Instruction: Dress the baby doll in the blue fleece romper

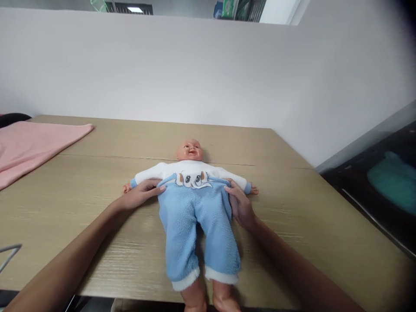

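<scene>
A baby doll (191,151) lies face up on the wooden table, head toward the wall and arms spread. It wears a white long-sleeved top with blue cuffs and fuzzy blue trousers (198,216) with white hems and an animal face at the waist. My left hand (143,193) pinches the left side of the trousers' waistband between thumb and fingers. On the opposite side, my right hand (239,203) grips the waistband in the same way. The doll's bare lower legs reach the near table edge, and its feet are partly out of frame.
A pink cloth (35,145) lies at the table's left, with a black object (14,118) behind it. The wooden table (107,260) meets a white wall (156,69). At the right is a dark surface with a teal item (394,182). A thin grey bar (9,251) juts in at lower left.
</scene>
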Demonstrator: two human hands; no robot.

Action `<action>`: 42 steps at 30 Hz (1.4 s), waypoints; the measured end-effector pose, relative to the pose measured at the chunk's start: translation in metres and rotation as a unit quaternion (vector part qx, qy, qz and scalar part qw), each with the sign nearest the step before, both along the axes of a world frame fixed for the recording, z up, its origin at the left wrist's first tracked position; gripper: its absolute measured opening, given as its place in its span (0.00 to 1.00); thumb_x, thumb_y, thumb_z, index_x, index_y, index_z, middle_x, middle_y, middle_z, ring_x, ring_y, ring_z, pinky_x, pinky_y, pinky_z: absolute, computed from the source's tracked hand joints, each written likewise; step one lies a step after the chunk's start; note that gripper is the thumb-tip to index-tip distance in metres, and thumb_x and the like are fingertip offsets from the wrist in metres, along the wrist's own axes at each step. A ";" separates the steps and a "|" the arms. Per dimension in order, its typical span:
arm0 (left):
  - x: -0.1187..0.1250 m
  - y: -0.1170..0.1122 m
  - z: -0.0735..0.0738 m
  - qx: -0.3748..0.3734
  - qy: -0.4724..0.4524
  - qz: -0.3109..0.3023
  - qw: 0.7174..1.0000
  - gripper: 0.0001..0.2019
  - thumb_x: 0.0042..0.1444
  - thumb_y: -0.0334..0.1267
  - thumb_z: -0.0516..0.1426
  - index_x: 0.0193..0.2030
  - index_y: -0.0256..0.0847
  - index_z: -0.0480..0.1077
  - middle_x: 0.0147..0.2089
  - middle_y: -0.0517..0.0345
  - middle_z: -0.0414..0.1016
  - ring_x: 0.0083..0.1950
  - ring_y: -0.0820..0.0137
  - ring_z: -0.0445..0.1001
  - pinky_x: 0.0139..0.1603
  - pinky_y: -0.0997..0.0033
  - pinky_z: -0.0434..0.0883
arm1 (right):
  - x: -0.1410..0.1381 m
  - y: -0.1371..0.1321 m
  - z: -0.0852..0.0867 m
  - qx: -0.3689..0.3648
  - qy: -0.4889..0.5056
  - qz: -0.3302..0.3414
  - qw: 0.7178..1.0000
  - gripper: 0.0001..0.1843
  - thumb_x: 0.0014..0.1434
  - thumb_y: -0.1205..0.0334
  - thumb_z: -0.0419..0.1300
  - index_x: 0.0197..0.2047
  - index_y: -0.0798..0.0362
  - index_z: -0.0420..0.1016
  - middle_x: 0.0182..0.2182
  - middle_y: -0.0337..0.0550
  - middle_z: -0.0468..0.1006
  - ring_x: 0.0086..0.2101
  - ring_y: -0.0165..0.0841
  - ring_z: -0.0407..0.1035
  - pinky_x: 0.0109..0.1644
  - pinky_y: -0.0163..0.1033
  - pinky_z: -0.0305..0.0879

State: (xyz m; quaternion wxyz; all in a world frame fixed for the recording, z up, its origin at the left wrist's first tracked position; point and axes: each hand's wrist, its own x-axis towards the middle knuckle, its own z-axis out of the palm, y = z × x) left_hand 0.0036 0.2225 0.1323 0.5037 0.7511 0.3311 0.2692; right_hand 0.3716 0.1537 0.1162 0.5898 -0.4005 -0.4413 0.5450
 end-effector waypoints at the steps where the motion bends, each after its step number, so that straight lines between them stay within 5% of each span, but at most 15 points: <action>1: -0.002 0.001 0.000 0.008 0.005 0.002 1.000 0.25 0.74 0.62 0.62 0.41 0.41 0.84 0.43 0.51 0.83 0.48 0.56 0.78 0.52 0.59 0.77 | -0.001 0.000 0.000 0.007 0.000 -0.002 1.000 0.11 0.60 0.49 0.70 0.41 0.44 0.82 0.37 0.41 0.83 0.42 0.44 0.75 0.54 0.49 0.72; 8: -0.010 0.003 0.003 0.066 0.040 0.020 0.997 0.25 0.77 0.60 0.59 0.36 0.42 0.74 0.39 0.59 0.72 0.42 0.65 0.69 0.45 0.66 0.68 | -0.002 0.002 -0.007 0.016 -0.013 -0.050 0.999 0.20 0.60 0.41 0.78 0.38 0.43 0.77 0.32 0.36 0.73 0.35 0.39 0.66 0.44 0.44 0.67; 18: 0.009 -0.003 -0.013 -0.025 -0.143 0.102 0.984 0.22 0.70 0.61 0.67 0.40 0.43 0.74 0.40 0.58 0.71 0.42 0.65 0.68 0.46 0.65 0.67 | -0.004 0.002 -0.002 0.030 -0.035 -0.102 0.994 0.23 0.62 0.35 0.77 0.40 0.41 0.75 0.36 0.37 0.71 0.40 0.40 0.67 0.49 0.42 0.68; 24: 0.025 -0.003 -0.012 -0.007 -0.135 0.119 0.984 0.24 0.70 0.64 0.66 0.40 0.43 0.72 0.39 0.60 0.69 0.41 0.66 0.65 0.45 0.65 0.66 | -0.002 0.007 -0.007 0.051 -0.105 -0.149 0.982 0.24 0.65 0.33 0.73 0.41 0.42 0.74 0.36 0.35 0.72 0.40 0.39 0.67 0.50 0.42 0.69; 37: 0.056 0.003 -0.016 0.020 -0.101 0.154 0.983 0.24 0.73 0.65 0.60 0.42 0.44 0.72 0.45 0.57 0.76 0.52 0.59 0.72 0.60 0.59 0.69 | -0.011 0.021 -0.004 0.018 -0.109 -0.104 0.988 0.21 0.65 0.36 0.73 0.44 0.43 0.76 0.38 0.34 0.76 0.42 0.39 0.70 0.55 0.43 0.71; 42: 0.062 0.005 -0.014 0.014 -0.172 0.167 0.971 0.28 0.71 0.69 0.62 0.37 0.45 0.68 0.37 0.62 0.67 0.41 0.65 0.64 0.49 0.63 0.68 | -0.010 0.017 0.000 0.020 -0.126 -0.112 0.985 0.19 0.67 0.37 0.70 0.43 0.43 0.75 0.38 0.35 0.78 0.43 0.41 0.72 0.57 0.45 0.73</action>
